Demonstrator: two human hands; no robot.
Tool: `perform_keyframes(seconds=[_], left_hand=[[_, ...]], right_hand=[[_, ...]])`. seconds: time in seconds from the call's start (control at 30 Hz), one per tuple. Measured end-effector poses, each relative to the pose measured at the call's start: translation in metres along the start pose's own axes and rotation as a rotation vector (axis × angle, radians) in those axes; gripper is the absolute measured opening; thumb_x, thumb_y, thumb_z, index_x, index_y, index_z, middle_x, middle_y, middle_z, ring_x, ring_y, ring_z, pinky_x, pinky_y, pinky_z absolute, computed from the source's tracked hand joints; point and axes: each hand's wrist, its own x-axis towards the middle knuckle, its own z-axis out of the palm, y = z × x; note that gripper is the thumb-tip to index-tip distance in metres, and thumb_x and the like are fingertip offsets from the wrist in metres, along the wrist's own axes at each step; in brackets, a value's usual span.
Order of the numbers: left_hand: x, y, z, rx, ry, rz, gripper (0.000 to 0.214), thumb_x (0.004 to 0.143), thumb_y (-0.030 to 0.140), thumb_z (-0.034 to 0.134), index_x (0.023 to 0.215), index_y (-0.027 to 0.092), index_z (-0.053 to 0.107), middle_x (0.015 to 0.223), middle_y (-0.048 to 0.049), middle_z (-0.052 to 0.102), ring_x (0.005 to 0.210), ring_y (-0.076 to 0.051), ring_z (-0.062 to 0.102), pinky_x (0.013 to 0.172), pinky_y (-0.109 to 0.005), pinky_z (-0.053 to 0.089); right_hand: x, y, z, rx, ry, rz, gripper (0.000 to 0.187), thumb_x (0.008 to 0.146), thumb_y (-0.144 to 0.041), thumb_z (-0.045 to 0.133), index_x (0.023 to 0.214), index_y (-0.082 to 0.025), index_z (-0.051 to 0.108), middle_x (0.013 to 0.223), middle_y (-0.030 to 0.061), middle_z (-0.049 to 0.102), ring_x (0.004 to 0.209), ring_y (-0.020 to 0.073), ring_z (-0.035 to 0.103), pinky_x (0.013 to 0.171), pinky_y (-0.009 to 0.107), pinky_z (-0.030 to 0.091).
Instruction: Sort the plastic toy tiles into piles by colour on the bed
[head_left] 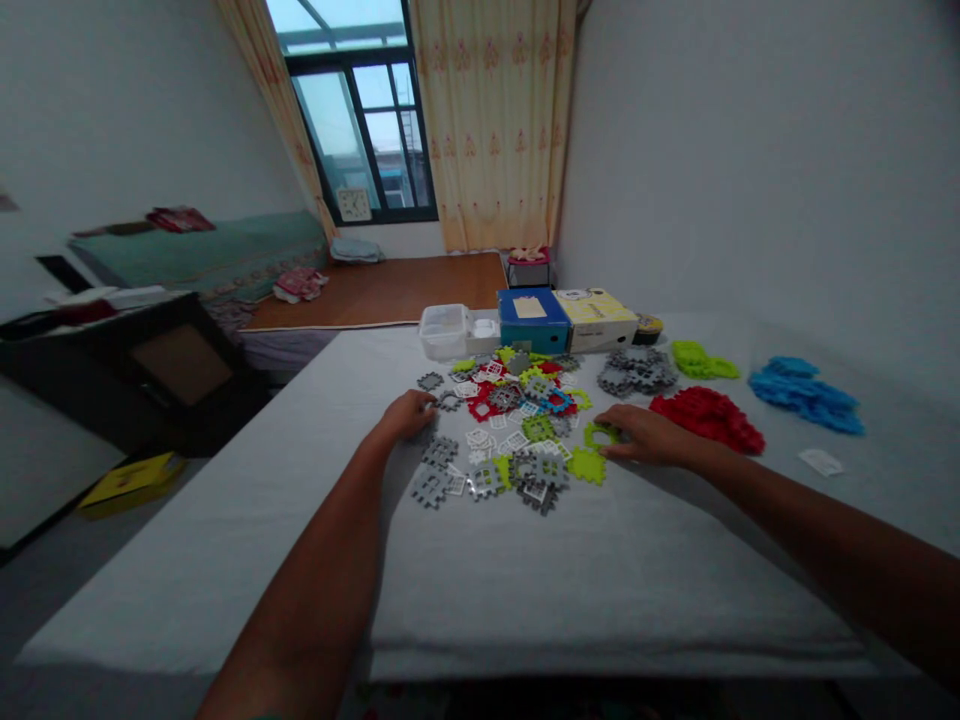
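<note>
A: Your R hand [649, 435] lay flat, unclenched, on green tile [600, 436], near edge of pile [517, 400].
B: Your L hand [409, 412] sat by grey tile [450, 401]; grip unclear. Tiles prob. light, stiff: pinch rims.

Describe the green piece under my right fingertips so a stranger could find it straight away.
Start at the white table and find the mixed scatter of flat toothed tiles in its middle. At the scatter's right edge, the right hand rests its fingertips on the piece. It is lime green with an open, ring-like centre, unlike the solid lime tile just nearer the viewer.
</note>
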Motion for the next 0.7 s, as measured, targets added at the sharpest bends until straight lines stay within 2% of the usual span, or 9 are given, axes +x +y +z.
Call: perform_keyframes(seconds=[0.07,0.13,0.2,0.3,0.37,0.43,0.5,0.57,0.7], left_hand=[[0.001,0.008,0.002,-0.183,-0.011,0.101,0.051,0.083,0.051,0.058,0.116,0.015,0.072,0.113,-0.0126,0.074,0.095,-0.025,0.070,0.087,-0.036,0.054],[0.002,0.011,0.002,-0.357,0.057,0.167,0.058,0.082,0.056,0.055,0.117,0.013,0.072,0.115,-0.0136,0.074,0.098,-0.026,0.069,0.089,-0.040,0.054],[0.003,0.006,0.000,-0.370,0.153,0.137,0.058,0.078,0.057,0.056,0.114,0.015,0.073,0.120,-0.0125,0.073,0.106,-0.028,0.067,0.097,-0.043,0.051],[0.006,-0.011,-0.002,-0.363,0.152,0.022,0.058,0.074,0.058,0.056,0.109,0.016,0.075,0.114,-0.0110,0.075,0.108,-0.030,0.067,0.099,-0.043,0.050],[0.010,-0.023,0.001,-0.367,0.177,-0.049,0.054,0.071,0.057,0.058,0.103,0.017,0.076,0.109,-0.0101,0.077,0.106,-0.031,0.068,0.098,-0.042,0.051],[0.014,-0.033,0.005,-0.366,0.200,-0.059,0.050,0.070,0.055,0.059,0.100,0.019,0.076,0.106,-0.0087,0.078,0.105,-0.032,0.069,0.098,-0.042,0.052],[0.017,-0.040,0.011,-0.336,0.199,-0.053,0.048,0.071,0.055,0.058,0.100,0.021,0.076,0.109,-0.0082,0.077,0.106,-0.032,0.069,0.100,-0.042,0.051],[0.019,-0.045,0.015,-0.300,0.188,-0.058,0.048,0.071,0.055,0.058,0.100,0.022,0.076,0.111,-0.0089,0.076,0.108,-0.032,0.069,0.100,-0.043,0.051],[0.021,-0.049,0.018,-0.256,0.182,-0.077,0.046,0.071,0.055,0.058,0.099,0.024,0.076,0.114,-0.0091,0.076,0.109,-0.033,0.068,0.099,-0.042,0.051]], right_hand=[[-0.003,0.002,-0.004,0.019,0.009,-0.001,0.055,0.081,-0.054,0.065,0.125,-0.020,0.067,0.123,0.0152,0.067,0.110,0.0312,0.064,0.097,0.042,0.050],[-0.006,0.009,-0.016,0.028,0.054,0.001,0.058,0.081,-0.055,0.064,0.127,-0.020,0.066,0.125,0.0143,0.067,0.110,0.0308,0.064,0.097,0.042,0.051],[-0.007,0.025,-0.038,0.029,0.125,0.028,0.059,0.081,-0.055,0.065,0.129,-0.021,0.065,0.127,0.0121,0.066,0.109,0.0299,0.064,0.096,0.042,0.051],[-0.011,0.077,-0.079,0.015,0.240,0.188,0.059,0.081,-0.052,0.065,0.133,-0.025,0.062,0.127,0.0077,0.068,0.100,0.0260,0.067,0.092,0.039,0.054],[-0.018,0.124,-0.104,-0.026,0.299,0.357,0.057,0.082,-0.048,0.065,0.135,-0.025,0.061,0.126,0.0073,0.069,0.092,0.0236,0.069,0.089,0.037,0.054],[-0.028,0.172,-0.119,-0.097,0.313,0.537,0.056,0.082,-0.041,0.065,0.134,-0.022,0.061,0.128,0.0088,0.068,0.091,0.0237,0.070,0.089,0.037,0.054],[-0.036,0.214,-0.122,-0.186,0.270,0.673,0.055,0.079,-0.034,0.067,0.132,-0.018,0.063,0.129,0.0119,0.067,0.100,0.0261,0.069,0.093,0.037,0.052],[-0.038,0.244,-0.118,-0.262,0.210,0.741,0.055,0.076,-0.028,0.068,0.129,-0.016,0.065,0.129,0.0139,0.067,0.108,0.0276,0.067,0.095,0.037,0.051],[-0.027,0.274,-0.102,-0.287,0.203,0.761,0.051,0.065,-0.015,0.070,0.116,-0.018,0.073,0.115,0.0144,0.073,0.101,0.0292,0.068,0.086,0.038,0.053]])
